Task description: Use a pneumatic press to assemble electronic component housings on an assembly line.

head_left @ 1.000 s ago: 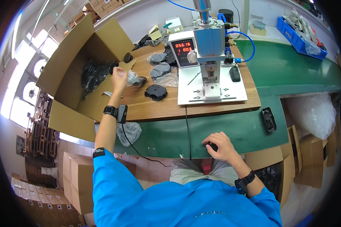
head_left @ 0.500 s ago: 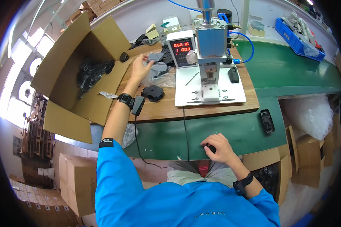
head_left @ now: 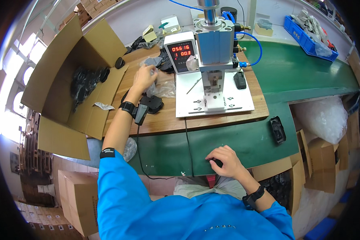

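My left hand (head_left: 144,78) reaches over the wooden board (head_left: 136,122) among grey pieces (head_left: 153,61) and clear plastic film (head_left: 165,89). Its fingers are bent together, and what they pinch is too small to make out. Just below that wrist lies a black moulded part (head_left: 153,105), partly behind the wrist device. Over the green table's front edge, my right hand (head_left: 227,162) is closed around a small black part (head_left: 217,162), mostly covered by the fingers. Between and beyond the hands stands a bench press (head_left: 215,48) on a white base plate (head_left: 240,105).
An open carton (head_left: 62,138) with black plastic bags inside stands at the left. A red-digit display box (head_left: 181,52) adjoins the press. A black tray-like shell (head_left: 277,130) lies on the right of the green table (head_left: 244,148); a blue crate (head_left: 308,42) stands far right. A cable (head_left: 188,144) crosses the front.
My left hand has come down toward the grey pieces, its fingers curling in. The right hand keeps the small black part near the table edge. The whole view has shifted slightly.
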Demonstrator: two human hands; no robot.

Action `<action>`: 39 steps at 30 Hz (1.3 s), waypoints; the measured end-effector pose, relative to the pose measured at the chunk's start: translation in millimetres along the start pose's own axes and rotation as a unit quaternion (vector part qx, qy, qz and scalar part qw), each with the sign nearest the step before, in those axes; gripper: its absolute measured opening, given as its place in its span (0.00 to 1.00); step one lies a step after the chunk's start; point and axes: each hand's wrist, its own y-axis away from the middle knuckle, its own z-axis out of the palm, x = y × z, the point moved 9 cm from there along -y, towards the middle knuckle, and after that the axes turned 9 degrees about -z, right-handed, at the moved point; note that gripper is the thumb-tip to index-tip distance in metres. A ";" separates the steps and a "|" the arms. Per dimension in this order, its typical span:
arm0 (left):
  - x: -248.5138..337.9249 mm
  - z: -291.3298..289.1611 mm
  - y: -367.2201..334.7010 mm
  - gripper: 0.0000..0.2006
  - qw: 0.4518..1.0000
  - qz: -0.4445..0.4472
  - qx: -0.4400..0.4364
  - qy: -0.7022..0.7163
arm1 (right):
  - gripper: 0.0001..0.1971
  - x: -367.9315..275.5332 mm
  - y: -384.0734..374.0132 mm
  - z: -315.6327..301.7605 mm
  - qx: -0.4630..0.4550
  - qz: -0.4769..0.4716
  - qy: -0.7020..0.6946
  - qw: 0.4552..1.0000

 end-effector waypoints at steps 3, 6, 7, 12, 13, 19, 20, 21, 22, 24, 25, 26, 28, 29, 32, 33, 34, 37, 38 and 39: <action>-18.1 -42.2 -2.9 0.17 0.989 0.012 0.132 0.070 | 0.06 0.1 -1.7 1.2 -0.001 -0.004 0.001 1.000; -39.9 -81.5 -5.2 0.18 0.958 -0.042 0.267 0.099 | 0.05 -0.1 -2.8 1.0 -0.009 0.001 0.006 1.000; -37.2 -84.5 -9.5 0.18 0.958 -0.042 0.265 0.101 | 0.05 2.2 -0.8 0.9 -0.016 0.011 0.013 1.000; -76.3 -73.5 -42.7 0.20 0.959 -0.118 0.170 0.191 | 0.05 0.8 -1.7 -0.6 -0.010 0.009 0.006 1.000; -84.5 -70.4 -48.7 0.20 0.956 -0.121 0.162 0.212 | 0.05 0.8 -3.2 0.9 -0.009 0.004 -0.001 1.000; -75.9 -22.6 -83.2 0.15 0.890 -0.063 0.061 0.448 | 0.05 8.4 -1.1 -1.8 -0.008 0.016 -0.003 1.000; -61.7 4.8 -90.3 0.13 0.807 -0.072 -0.015 0.586 | 0.05 11.1 2.0 -5.3 -0.012 0.026 0.008 1.000; -66.7 8.3 -100.3 0.13 0.804 -0.070 -0.014 0.590 | 0.05 9.8 1.5 -6.4 -0.012 0.026 0.013 0.999; -93.6 -0.3 -109.4 0.14 0.880 -0.085 0.032 0.466 | 0.05 7.1 -1.5 -3.0 -0.013 0.019 0.004 1.000; -121.8 21.1 -121.3 0.17 0.930 -0.098 0.073 0.346 | 0.04 6.8 -3.2 -2.7 -0.016 0.023 0.001 1.000; -138.2 19.7 -122.5 0.18 0.948 -0.166 0.136 0.234 | 0.04 4.8 -3.7 -4.1 -0.014 0.017 0.007 1.000; -158.9 18.4 -118.7 0.20 0.944 -0.235 0.196 0.119 | 0.05 4.6 -4.5 -1.0 -0.013 0.013 -0.003 1.000; -197.5 6.0 -116.7 0.21 0.944 -0.231 0.222 0.080 | 0.05 -3.9 -9.0 2.2 -0.011 -0.007 -0.021 1.000; -203.1 7.3 -113.5 0.22 0.945 -0.229 0.230 0.045 | 0.05 -5.1 -10.3 3.5 -0.012 -0.011 -0.014 1.000; -121.9 112.5 -115.8 0.19 0.952 -0.258 0.022 0.164 | 0.05 18.7 9.2 -4.7 0.004 0.050 -0.002 0.999; -131.3 97.3 -113.8 0.19 0.951 -0.261 0.032 0.161 | 0.05 15.3 6.1 -2.9 0.003 0.040 -0.004 0.999; -142.1 72.8 -112.7 0.18 0.954 -0.234 0.079 0.171 | 0.05 11.9 2.3 0.8 0.000 0.030 -0.013 0.999; -118.3 37.6 -108.8 0.15 0.942 -0.175 0.153 0.244 | 0.06 13.5 2.3 0.0 -0.001 0.033 -0.013 0.999; -103.2 25.2 -105.2 0.14 0.925 -0.145 0.186 0.299 | 0.06 14.6 3.6 -2.8 0.002 0.036 -0.010 0.999; -107.8 6.2 -102.8 0.14 0.925 -0.148 0.195 0.291 | 0.06 12.4 1.4 -0.8 0.000 0.027 -0.016 1.000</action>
